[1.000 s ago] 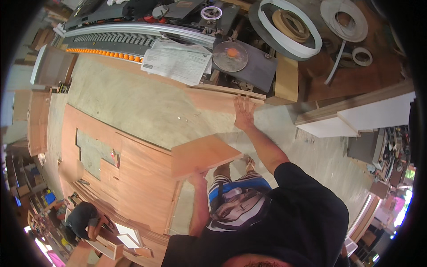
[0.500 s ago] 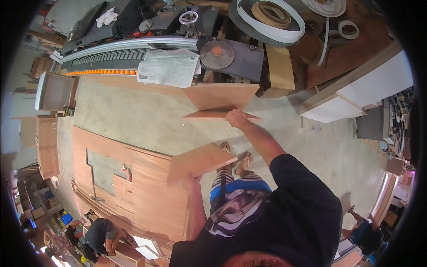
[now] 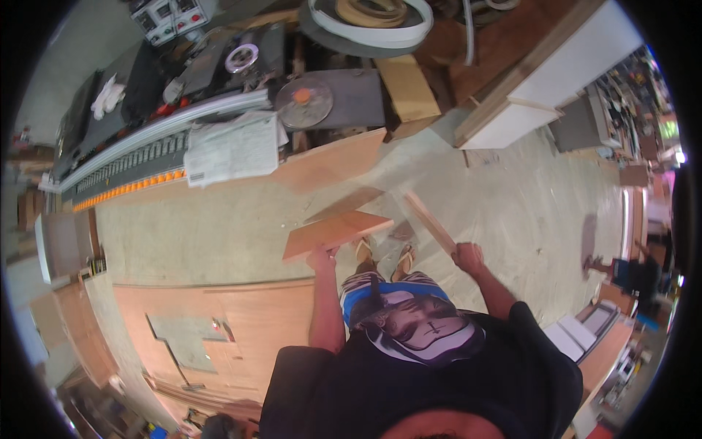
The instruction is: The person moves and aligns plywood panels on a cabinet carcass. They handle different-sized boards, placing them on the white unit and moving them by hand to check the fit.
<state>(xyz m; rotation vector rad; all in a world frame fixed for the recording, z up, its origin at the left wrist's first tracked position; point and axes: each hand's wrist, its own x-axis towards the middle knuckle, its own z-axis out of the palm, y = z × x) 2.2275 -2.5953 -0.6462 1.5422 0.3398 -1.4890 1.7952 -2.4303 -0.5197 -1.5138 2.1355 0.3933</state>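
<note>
My left hand (image 3: 322, 257) grips a flat reddish-brown wooden panel (image 3: 338, 232) by its near edge, in front of my feet. In my right hand (image 3: 469, 257), fingers closed round one end, is a second wooden panel (image 3: 431, 222), seen almost edge-on and slanting away to the upper left. The two panels are apart, both held above the concrete floor. Another wooden panel (image 3: 333, 162) stands at the base of the long machine, beyond both hands and touched by neither.
Ahead runs a long machine (image 3: 157, 146) with a row of orange parts and paper sheets (image 3: 232, 148) on it. Large cut wooden sheets (image 3: 270, 322) lie at left. White-faced boards (image 3: 512, 121) stand at far right; another person (image 3: 632, 276) is at right.
My right hand has drawn its panel back from the machine's base, toward me and to the right. My view has turned, and both held panels are now nearer my feet.
</note>
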